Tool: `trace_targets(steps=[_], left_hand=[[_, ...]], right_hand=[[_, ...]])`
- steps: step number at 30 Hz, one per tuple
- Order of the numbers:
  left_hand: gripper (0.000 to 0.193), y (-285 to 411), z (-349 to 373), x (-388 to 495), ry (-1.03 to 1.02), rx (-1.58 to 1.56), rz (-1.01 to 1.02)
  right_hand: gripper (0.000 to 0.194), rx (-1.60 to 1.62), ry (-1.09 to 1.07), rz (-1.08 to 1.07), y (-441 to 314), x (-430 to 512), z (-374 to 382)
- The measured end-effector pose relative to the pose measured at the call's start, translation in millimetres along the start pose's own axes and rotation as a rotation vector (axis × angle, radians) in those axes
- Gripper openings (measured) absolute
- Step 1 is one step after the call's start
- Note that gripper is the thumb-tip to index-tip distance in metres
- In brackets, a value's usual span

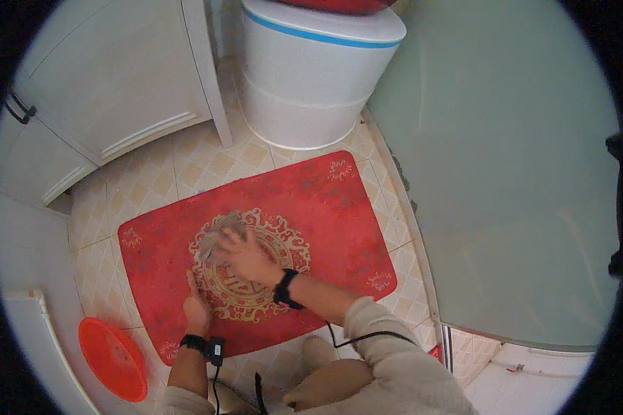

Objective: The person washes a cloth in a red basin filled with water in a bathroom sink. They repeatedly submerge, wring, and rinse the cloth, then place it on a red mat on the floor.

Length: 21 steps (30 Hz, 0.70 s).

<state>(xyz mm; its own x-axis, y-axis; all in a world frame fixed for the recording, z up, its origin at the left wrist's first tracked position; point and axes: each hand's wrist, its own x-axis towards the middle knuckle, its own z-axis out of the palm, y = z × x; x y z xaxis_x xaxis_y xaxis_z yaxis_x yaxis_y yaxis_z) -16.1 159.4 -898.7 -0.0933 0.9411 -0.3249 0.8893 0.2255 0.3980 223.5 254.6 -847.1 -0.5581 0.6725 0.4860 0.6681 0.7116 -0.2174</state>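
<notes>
A red floor mat (337, 223) with a round gold pattern in its middle lies on the floor in front of me. My right hand (249, 258) presses a grey cloth (215, 236) down on the left part of that pattern. Its fingers are spread over the cloth and look a little blurred. My left hand (197, 311) holds nothing and rests at the mat's near-left part, just left of the pattern, with a finger stretched forward. Both wrists wear black straps with cables.
A red plastic basin (113, 359) tilts by the left wall. Beyond the mat stands a white round drum-shaped container (301, 88) with a blue band. White cabinets (119, 78) are at the far left, a frosted glass panel (509, 181) at the right. Beige tiles (202, 166) surround the mat.
</notes>
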Motion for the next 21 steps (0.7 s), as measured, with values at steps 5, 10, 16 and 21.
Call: trace_targets(steps=[5,10,16,21], left_hand=[[0.078,4,-7,-2,-0.021,0.033,-0.002],[0.081,10,-11,-2,-0.101,0.141,-0.078],[0.082,6,-3,1,-0.009,0.057,0.014],[0.084,3,-1,4,-0.09,0.105,-0.083]], right_hand=[[0.029,0.187,-0.27,0.276,84,-1,-1],[0.042,-0.128,0.194,0.747,206,-79,-99],[0.036,0.024,0.424,0.933,206,-63,-95],[0.046,-0.01,-0.078,0.262,76,39,20]])
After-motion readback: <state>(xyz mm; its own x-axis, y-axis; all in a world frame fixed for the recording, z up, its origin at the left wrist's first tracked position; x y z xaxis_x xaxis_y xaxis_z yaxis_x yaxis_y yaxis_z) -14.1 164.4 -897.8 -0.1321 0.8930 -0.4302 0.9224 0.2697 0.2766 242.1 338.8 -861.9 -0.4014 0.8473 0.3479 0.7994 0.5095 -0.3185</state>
